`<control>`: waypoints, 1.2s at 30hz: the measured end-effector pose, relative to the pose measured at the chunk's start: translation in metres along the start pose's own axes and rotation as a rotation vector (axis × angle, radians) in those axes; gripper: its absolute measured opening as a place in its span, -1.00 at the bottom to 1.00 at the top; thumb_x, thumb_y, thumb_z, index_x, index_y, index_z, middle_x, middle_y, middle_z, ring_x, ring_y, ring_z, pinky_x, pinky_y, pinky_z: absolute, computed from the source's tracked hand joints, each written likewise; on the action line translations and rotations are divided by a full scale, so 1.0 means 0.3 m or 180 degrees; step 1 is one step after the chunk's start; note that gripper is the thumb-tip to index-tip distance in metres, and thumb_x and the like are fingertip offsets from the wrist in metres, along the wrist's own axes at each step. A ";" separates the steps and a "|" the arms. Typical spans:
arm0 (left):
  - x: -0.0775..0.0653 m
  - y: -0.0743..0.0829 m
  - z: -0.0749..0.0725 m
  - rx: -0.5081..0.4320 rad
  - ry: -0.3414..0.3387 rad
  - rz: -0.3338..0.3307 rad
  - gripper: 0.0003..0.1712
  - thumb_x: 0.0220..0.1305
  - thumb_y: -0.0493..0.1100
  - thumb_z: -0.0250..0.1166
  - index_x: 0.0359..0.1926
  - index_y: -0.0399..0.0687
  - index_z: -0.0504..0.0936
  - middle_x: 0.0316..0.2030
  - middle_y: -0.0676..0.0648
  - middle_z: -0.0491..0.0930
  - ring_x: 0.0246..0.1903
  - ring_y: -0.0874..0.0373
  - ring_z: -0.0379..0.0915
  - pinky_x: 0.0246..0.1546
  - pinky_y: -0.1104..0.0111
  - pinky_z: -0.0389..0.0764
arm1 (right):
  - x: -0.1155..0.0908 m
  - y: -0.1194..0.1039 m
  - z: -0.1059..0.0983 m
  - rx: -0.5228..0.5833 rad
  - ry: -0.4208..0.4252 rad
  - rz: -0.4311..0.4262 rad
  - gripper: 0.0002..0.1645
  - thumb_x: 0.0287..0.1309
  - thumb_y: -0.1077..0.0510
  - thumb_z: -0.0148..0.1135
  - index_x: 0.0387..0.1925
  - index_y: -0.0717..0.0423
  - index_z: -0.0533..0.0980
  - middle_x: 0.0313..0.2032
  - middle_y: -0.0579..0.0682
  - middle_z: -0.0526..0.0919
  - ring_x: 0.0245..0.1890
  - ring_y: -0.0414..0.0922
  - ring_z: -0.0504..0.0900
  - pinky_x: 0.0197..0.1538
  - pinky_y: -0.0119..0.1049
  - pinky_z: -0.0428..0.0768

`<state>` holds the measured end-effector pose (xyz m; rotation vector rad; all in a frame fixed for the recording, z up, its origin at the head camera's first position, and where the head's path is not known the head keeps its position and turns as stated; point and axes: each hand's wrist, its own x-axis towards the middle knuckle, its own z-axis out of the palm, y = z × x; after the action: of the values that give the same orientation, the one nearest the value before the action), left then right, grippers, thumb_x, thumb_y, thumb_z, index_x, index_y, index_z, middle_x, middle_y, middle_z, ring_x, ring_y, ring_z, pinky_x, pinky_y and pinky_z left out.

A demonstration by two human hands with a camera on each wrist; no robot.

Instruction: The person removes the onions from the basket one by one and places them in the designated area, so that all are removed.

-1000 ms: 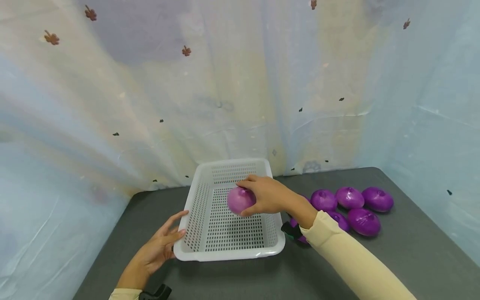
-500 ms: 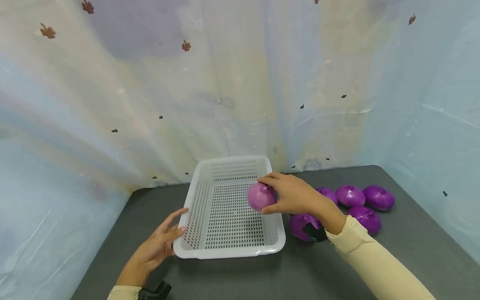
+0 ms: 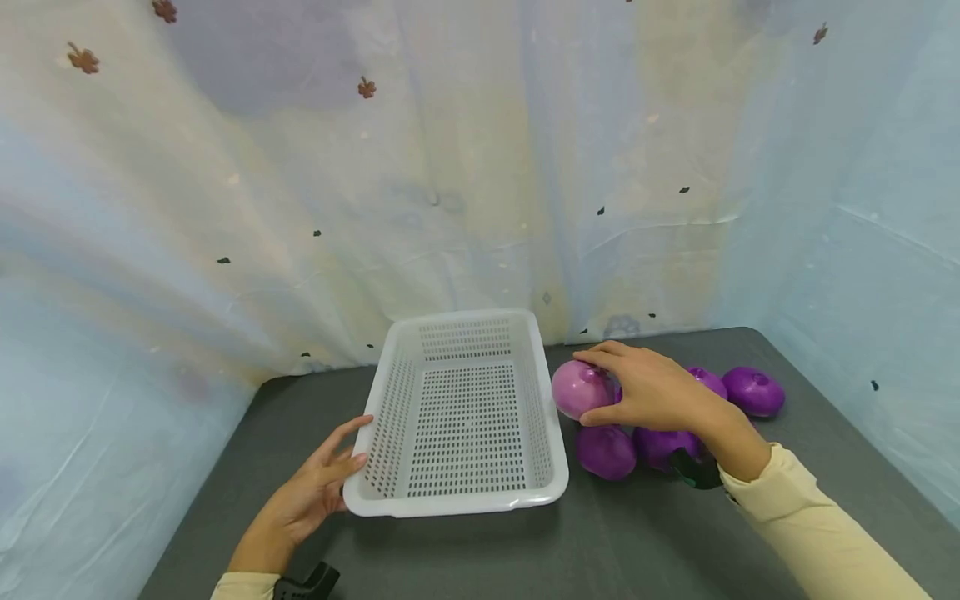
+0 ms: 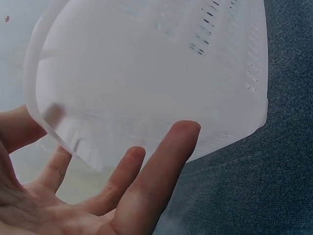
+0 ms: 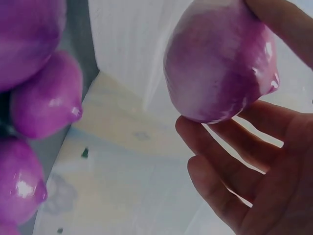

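Observation:
My right hand holds a pale purple onion between thumb and fingers, just right of the basket's rim and over the other onions. In the right wrist view this onion is glossy with a small pointed tip. My left hand grips the left side of a white perforated plastic basket, its thumb at the rim. Against the outer wall of the basket, the left wrist view shows several fingers. Darker purple onions lie close together under and beside my right hand, which partly hides them.
A dark grey table carries the basket and the onions. One onion lies farthest right, near the table's right edge. A pale patterned curtain hangs directly behind the table and along both sides.
My right hand has carried the pale onion rightward, from above the basket to beyond its right rim. My left hand stays at the basket's left side, and the basket has hardly moved.

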<state>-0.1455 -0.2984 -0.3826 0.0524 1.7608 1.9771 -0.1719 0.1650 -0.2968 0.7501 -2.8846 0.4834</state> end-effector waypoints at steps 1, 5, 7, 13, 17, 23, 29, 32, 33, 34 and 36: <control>0.000 0.000 0.000 0.0001 -0.0012 0.0009 -0.25 0.42 -0.16 0.08 0.47 0.36 -0.07 0.16 -0.01 0.41 0.05 0.00 0.55 -0.18 0.00 0.64 | -0.009 0.009 -0.005 0.0003 -0.0007 0.0022 -0.01 -0.19 -0.41 0.39 0.29 -0.15 0.37 0.19 -0.10 0.48 0.10 -0.01 0.55 0.08 0.04 0.52; 0.000 0.001 0.002 -0.0029 -0.0024 0.0012 -0.24 0.41 -0.16 0.08 0.47 0.36 -0.07 0.15 0.01 0.42 0.05 0.01 0.55 -0.17 -0.03 0.63 | -0.050 0.040 -0.024 0.0000 -0.0011 0.0126 0.00 -0.17 -0.44 0.36 0.30 -0.13 0.35 0.21 -0.08 0.46 0.10 0.01 0.55 0.06 0.05 0.52; 0.002 0.001 0.003 -0.0030 -0.0024 0.0011 -0.25 0.42 -0.17 0.08 0.47 0.36 -0.07 0.15 0.01 0.43 0.05 0.01 0.55 -0.19 -0.01 0.64 | -0.076 0.057 -0.031 -0.0004 -0.0007 0.0168 0.01 -0.15 -0.46 0.33 0.30 -0.11 0.35 0.20 -0.06 0.47 0.09 0.02 0.56 0.04 0.06 0.53; 0.010 0.000 0.006 -0.0034 -0.0061 0.0018 -0.25 0.43 -0.18 0.05 0.47 0.35 -0.08 0.15 0.00 0.42 0.05 0.01 0.55 -0.20 0.01 0.65 | -0.168 0.113 -0.053 0.0002 0.0035 0.0363 0.03 -0.13 -0.51 0.26 0.30 -0.05 0.36 0.19 0.00 0.47 0.07 0.05 0.58 -0.02 0.04 0.55; 0.011 0.000 0.005 -0.0049 -0.0083 0.0012 -0.26 0.43 -0.18 0.05 0.47 0.36 -0.09 0.16 0.00 0.41 0.05 0.02 0.55 -0.18 0.01 0.64 | -0.228 0.149 -0.063 -0.0005 0.0062 0.0500 0.03 -0.12 -0.49 0.27 0.30 -0.01 0.35 0.19 0.06 0.45 0.05 0.08 0.57 -0.07 0.06 0.56; 0.005 -0.002 -0.006 -0.0073 -0.0147 0.0043 -0.28 0.45 -0.20 0.01 0.47 0.35 -0.09 0.15 0.02 0.42 0.04 0.03 0.56 -0.18 0.03 0.65 | -0.288 0.186 -0.048 0.0029 0.0181 0.0559 0.01 -0.10 -0.45 0.29 0.30 -0.01 0.34 0.16 0.10 0.46 0.02 0.09 0.57 -0.10 0.10 0.55; 0.008 -0.006 -0.006 -0.0070 -0.0194 0.0055 -0.28 0.46 -0.19 -0.01 0.47 0.35 -0.11 0.16 0.01 0.42 0.05 0.01 0.55 -0.20 0.05 0.66 | -0.307 0.214 -0.024 0.0096 0.0193 0.0563 0.00 -0.11 -0.43 0.32 0.30 -0.03 0.34 0.20 0.20 0.42 0.06 0.20 0.55 -0.11 0.19 0.54; 0.005 -0.006 -0.004 -0.0059 -0.0156 0.0053 -0.28 0.46 -0.18 0.01 0.47 0.35 -0.11 0.16 0.01 0.43 0.06 0.00 0.55 -0.19 0.04 0.65 | -0.303 0.219 -0.025 0.0075 0.0160 0.0571 0.03 -0.14 -0.47 0.30 0.30 -0.04 0.34 0.21 0.20 0.41 0.06 0.21 0.55 -0.11 0.17 0.55; 0.003 -0.005 -0.003 -0.0050 -0.0138 0.0054 -0.27 0.45 -0.18 0.01 0.47 0.35 -0.10 0.16 0.01 0.43 0.06 0.00 0.55 -0.19 0.03 0.65 | -0.303 0.221 -0.027 0.0064 0.0153 0.0579 0.03 -0.14 -0.47 0.30 0.30 -0.03 0.34 0.20 0.19 0.41 0.05 0.19 0.55 -0.12 0.16 0.55; 0.002 -0.005 -0.002 -0.0042 -0.0122 0.0053 -0.27 0.45 -0.17 0.02 0.47 0.35 -0.10 0.16 0.01 0.43 0.06 0.00 0.55 -0.18 0.03 0.65 | -0.304 0.224 -0.029 0.0055 0.0146 0.0587 0.04 -0.15 -0.48 0.30 0.30 -0.03 0.34 0.19 0.18 0.42 0.03 0.17 0.56 -0.13 0.13 0.56; 0.001 -0.002 0.000 -0.0024 -0.0094 0.0046 -0.27 0.45 -0.17 0.03 0.47 0.35 -0.10 0.16 0.01 0.43 0.06 0.00 0.55 -0.18 0.02 0.65 | -0.307 0.233 -0.034 0.0053 0.0135 0.0599 0.06 -0.15 -0.47 0.31 0.31 0.00 0.33 0.17 0.15 0.44 0.01 0.12 0.57 -0.14 0.08 0.56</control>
<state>-0.1454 -0.2983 -0.3833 0.0916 1.7389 1.9830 -0.1259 0.2679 -0.3245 0.4659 -2.9286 0.5372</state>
